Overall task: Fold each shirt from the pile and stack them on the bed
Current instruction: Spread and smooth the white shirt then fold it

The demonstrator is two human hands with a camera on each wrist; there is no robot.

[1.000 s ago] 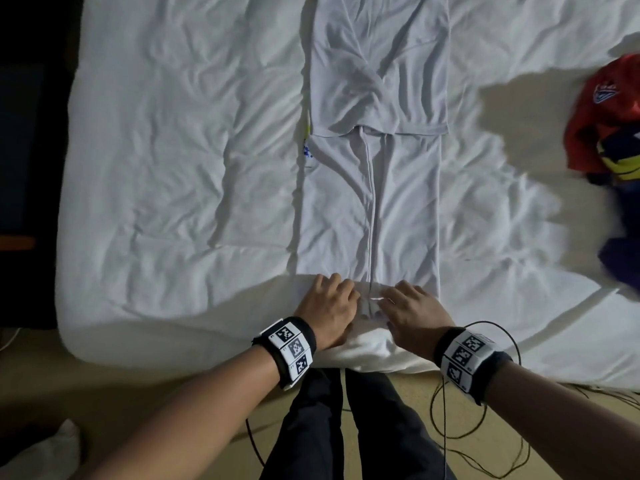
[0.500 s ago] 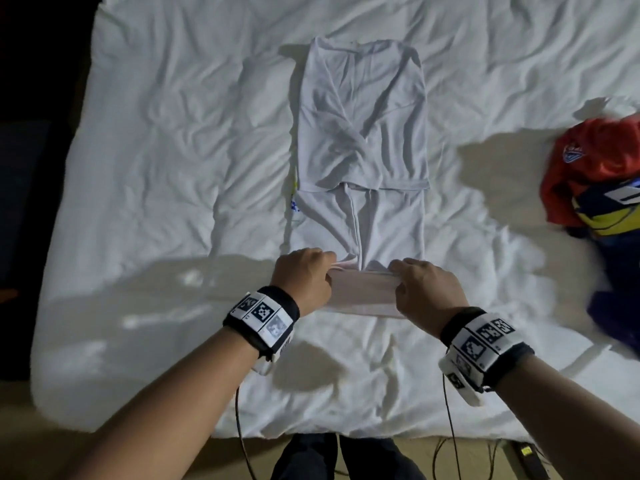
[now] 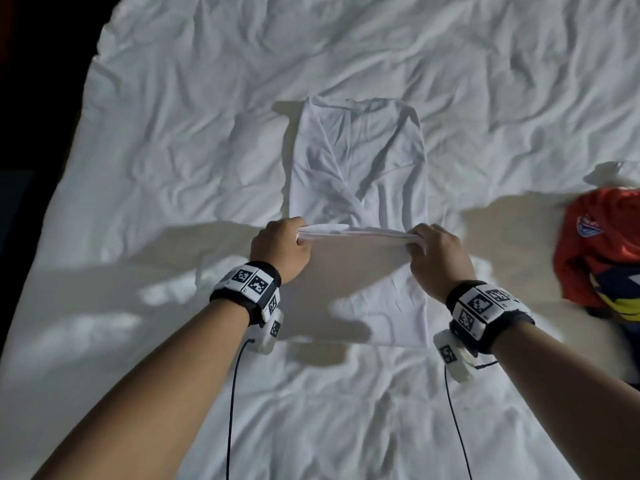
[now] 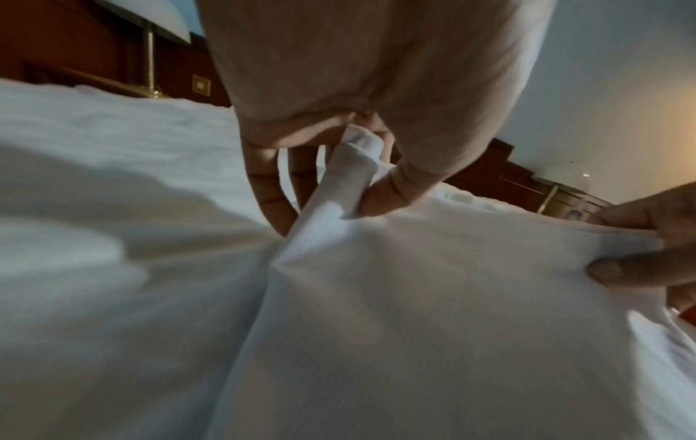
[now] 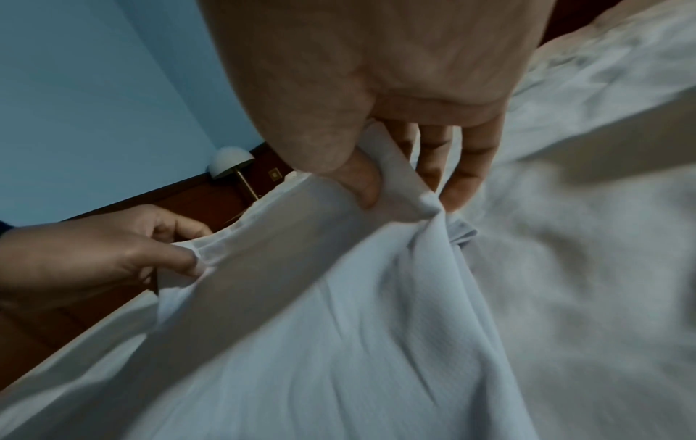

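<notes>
A white shirt point(image 3: 356, 168) lies lengthwise in the middle of the bed point(image 3: 173, 133), its sides folded in to a narrow strip. Its lower hem is lifted off the sheet and stretched between both hands, the raised panel point(image 3: 367, 289) sloping back toward me. My left hand point(image 3: 282, 245) pinches the hem's left corner point(image 4: 354, 166) between thumb and fingers. My right hand point(image 3: 438, 254) pinches the right corner point(image 5: 399, 178) the same way. The hem hangs above the shirt's middle, near the crossed sleeves.
A pile of red, blue and yellow shirts point(image 3: 602, 251) sits at the bed's right edge. Dark floor lies beyond the bed's left edge point(image 3: 41, 168). Cables trail from both wrist cameras. A lamp point(image 5: 229, 163) and wooden headboard show past the mattress.
Both hands took the shirt's lower hem at the near bed edge, lifted it and carried it away from me, over the shirt's lower half. The head view moved forward over the bed.
</notes>
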